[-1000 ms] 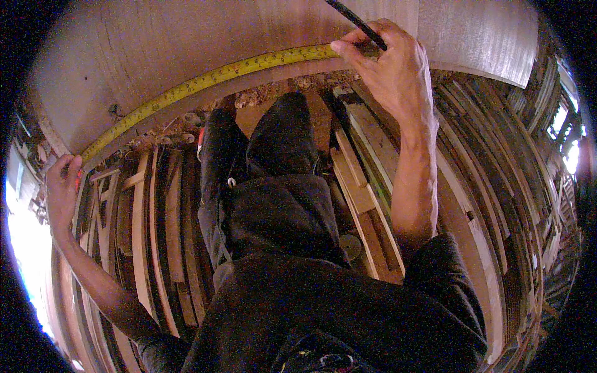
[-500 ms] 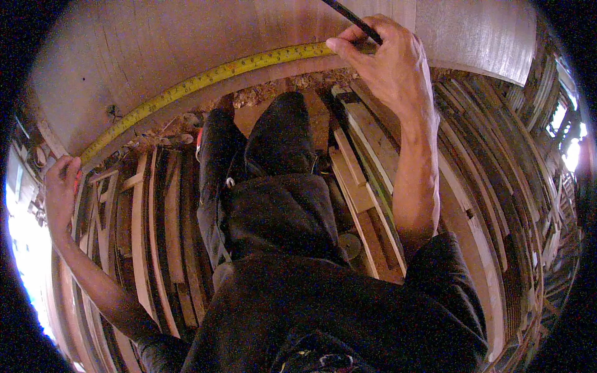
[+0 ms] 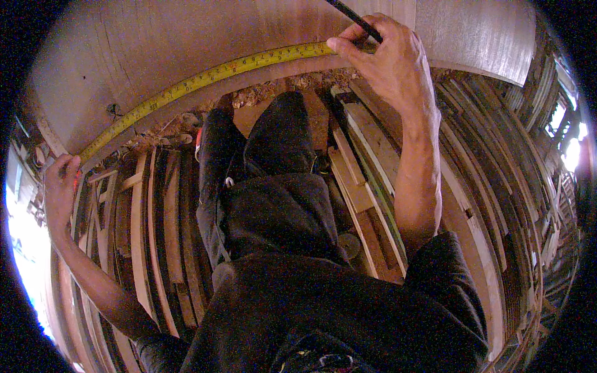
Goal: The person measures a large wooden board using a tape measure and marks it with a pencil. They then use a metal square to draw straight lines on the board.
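Observation:
A yellow tape measure (image 3: 186, 86) stretches along the near edge of a wide wooden board (image 3: 168, 37), from the left corner to my right hand. My left hand (image 3: 61, 180) is closed at the board's left corner around the tape's end; a bit of orange-red shows between its fingers. My right hand (image 3: 385, 62) pinches the tape with thumb and fingertips at the board's edge. A slim dark stick, like a pencil (image 3: 354, 20), also sits in that hand and points up and to the left.
Long wooden strips (image 3: 168, 230) stand or lie stacked to my left. More planks (image 3: 491, 161) are piled to my right, with short offcuts (image 3: 357, 186) beside my leg. Wood shavings (image 3: 323, 78) lie beneath the board. A dark knot hole (image 3: 114, 110) marks the board.

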The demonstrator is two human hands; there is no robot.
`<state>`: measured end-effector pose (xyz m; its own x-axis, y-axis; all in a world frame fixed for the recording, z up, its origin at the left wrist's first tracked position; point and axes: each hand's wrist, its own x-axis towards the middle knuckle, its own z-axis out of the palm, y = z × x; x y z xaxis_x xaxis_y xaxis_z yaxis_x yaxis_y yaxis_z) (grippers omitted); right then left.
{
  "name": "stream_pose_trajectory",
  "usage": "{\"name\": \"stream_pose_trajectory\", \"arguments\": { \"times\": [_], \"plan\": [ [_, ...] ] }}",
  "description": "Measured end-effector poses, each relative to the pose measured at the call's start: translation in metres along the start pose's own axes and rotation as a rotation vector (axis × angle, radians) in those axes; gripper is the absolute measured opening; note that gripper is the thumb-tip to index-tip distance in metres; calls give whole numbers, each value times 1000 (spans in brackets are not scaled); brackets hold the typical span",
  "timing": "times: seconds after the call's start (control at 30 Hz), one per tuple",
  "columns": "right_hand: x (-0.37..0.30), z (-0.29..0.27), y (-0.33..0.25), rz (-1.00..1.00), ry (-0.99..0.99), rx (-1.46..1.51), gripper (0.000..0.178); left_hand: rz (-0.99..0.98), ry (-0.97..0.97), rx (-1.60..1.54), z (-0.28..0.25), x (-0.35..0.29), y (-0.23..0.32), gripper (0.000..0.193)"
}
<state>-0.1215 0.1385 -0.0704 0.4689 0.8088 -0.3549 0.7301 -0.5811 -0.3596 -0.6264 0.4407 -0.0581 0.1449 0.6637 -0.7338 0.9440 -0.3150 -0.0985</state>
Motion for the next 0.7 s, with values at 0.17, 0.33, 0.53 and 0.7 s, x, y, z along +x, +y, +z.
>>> {"name": "stream_pose_trajectory", "arguments": {
  "times": [0.17, 0.33, 0.53, 0.7],
  "plan": [
    [1, 0, 1, -11, -15, 7, 34, 94, 70, 57, 4, 4, -15, 46],
    [1, -3, -4, 4, -25, -6, 36, 78, 30, 30, -3, -2, 7, 46],
    [5, -1, -4, 26, -44, 0, 35, 136, 134, 137, 12, 14, -27, 49],
    [6, 1, -3, 59, -34, 28, 32, 121, 174, 127, 8, 5, -9, 49]
  ]
}}
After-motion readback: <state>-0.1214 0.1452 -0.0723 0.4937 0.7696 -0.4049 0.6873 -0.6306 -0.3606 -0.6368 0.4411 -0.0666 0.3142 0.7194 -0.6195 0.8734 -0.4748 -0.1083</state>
